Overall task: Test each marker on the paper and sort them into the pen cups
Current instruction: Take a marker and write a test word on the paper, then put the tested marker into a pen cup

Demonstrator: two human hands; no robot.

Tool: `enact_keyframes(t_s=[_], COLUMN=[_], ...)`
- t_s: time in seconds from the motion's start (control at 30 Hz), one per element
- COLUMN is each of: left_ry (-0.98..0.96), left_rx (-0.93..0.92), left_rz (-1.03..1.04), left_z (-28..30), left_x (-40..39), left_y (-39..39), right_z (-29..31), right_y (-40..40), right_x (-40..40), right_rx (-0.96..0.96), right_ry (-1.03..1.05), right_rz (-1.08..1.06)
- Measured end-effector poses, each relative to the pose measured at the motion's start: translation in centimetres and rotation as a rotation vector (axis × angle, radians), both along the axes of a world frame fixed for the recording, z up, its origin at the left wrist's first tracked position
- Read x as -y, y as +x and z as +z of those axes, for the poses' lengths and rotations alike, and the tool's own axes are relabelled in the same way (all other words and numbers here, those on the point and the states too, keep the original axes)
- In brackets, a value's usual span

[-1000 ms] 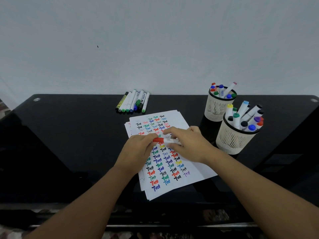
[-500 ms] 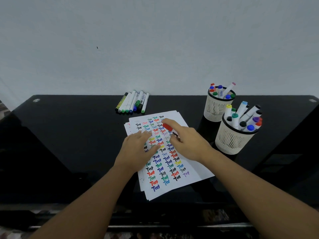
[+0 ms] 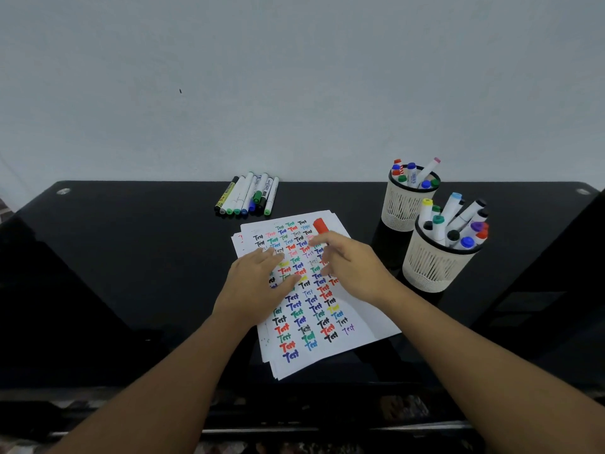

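A second ago both my hands were on the red marker (image 3: 320, 227) over the middle of the paper (image 3: 360, 319), the left at its red cap; now the marker has travelled up to the far right corner of the sheet and only my right hand (image 3: 352, 268) has it. Its red end sticks out past my fingertips while the rest of the barrel is hidden under my fingers, which curl around it. I cannot see whether the cap is on or off, nor whether the tip touches the sheet.

My left hand (image 3: 258, 283) has let go and lies flat with fingers spread on the left part of the paper, pinning the stack to the black surface (image 3: 131, 273).

I judge I am about to write, or am writing, a test mark among the rows of coloured words.

The untested markers (image 3: 247, 196) lie in a row at the far edge of the surface. The far pen cup (image 3: 404, 208) and the near pen cup (image 3: 432, 263) stand toward the right edge, both already holding markers, so sorting looks well along.
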State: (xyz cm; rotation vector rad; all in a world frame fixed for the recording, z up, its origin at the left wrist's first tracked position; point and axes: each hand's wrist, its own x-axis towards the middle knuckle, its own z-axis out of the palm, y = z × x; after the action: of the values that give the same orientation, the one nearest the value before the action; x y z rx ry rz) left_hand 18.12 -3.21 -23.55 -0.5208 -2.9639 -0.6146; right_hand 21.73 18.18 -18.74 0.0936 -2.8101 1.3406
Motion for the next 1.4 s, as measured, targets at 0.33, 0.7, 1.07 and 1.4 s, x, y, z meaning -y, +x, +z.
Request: enact_keyframes(t_s=[0.33,0.7,1.07,1.4], left_ry=[-0.001,0.021,0.067,0.036], left_rx=[0.013,0.034,0.036,0.034], left_rz=[-0.001,-0.011,-0.019,-0.012], left_z=[-0.1,-0.2,-0.3,-0.2], left_x=[0.2,0.2,0.4,0.4], left_y=[0.0,-0.3,-0.4,-0.3], right_z=[0.3,7.6,14.5,11.9], right_y=[-0.1,-1.4,-5.0,-6.0], right_x=[-0.5,-1.5,-11.7,-14.8], right_rx=[0.052,-0.403,-0.363,-0.198], right_ry=[-0.225,0.22,0.275,0.351], right_rz=[-0.068,-0.174,-0.499,-0.517])
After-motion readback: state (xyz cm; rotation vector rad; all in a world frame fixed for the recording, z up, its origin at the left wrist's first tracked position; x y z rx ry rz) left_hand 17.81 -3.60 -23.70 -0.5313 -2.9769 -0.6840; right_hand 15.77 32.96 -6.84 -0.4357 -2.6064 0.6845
